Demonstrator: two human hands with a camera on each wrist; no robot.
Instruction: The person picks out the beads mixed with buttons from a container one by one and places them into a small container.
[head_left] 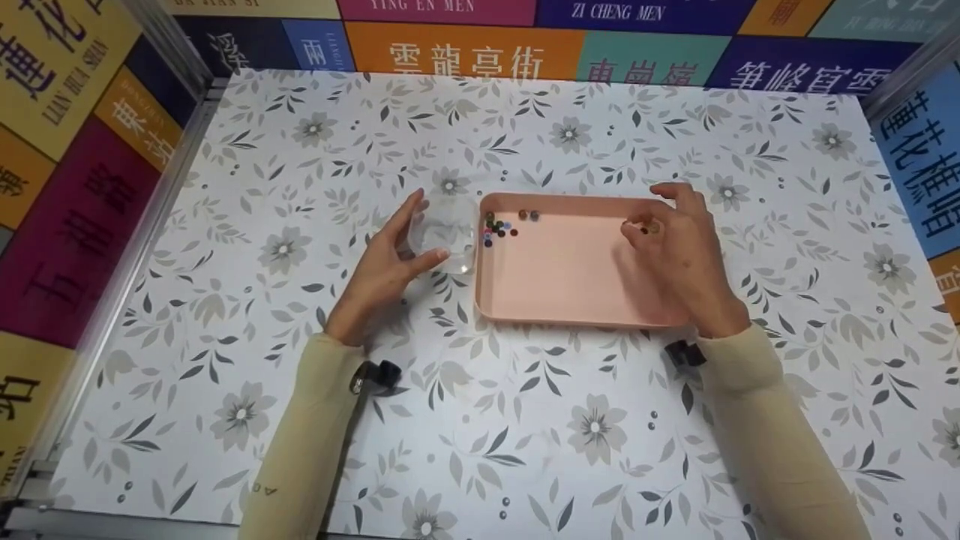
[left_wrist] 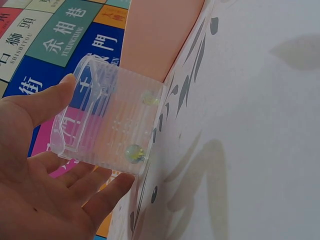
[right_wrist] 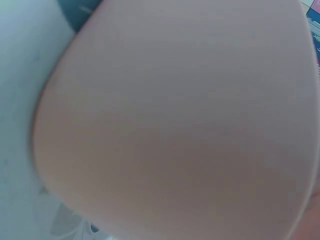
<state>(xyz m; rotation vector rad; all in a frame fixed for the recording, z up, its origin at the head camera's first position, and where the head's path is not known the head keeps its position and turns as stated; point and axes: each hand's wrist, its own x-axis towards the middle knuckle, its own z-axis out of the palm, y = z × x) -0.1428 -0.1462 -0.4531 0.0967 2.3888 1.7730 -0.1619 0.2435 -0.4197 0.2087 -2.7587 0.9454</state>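
My left hand [head_left: 381, 262] holds a clear plastic box [head_left: 444, 236] just left of the pink tray [head_left: 570, 292], thumb on one side and fingers along the other. Two glass marbles with yellow-green swirls, one nearer marble [left_wrist: 134, 153] and one farther marble [left_wrist: 149, 97], show through its wall in the left wrist view. Over the tray's right end, my right hand [head_left: 686, 251] has thumb and index finger curled together, with a small yellowish marble [head_left: 655, 226] and a dark spot showing between them. Several darker marbles [head_left: 501, 224] lie in the tray's back left corner.
Under everything spreads a white tabletop [head_left: 480, 390] with grey flowers and leaves. Coloured panels [head_left: 465, 60] with lettering stand along its back and sides. In the right wrist view the pink tray's outside fills most of the picture, blurred.
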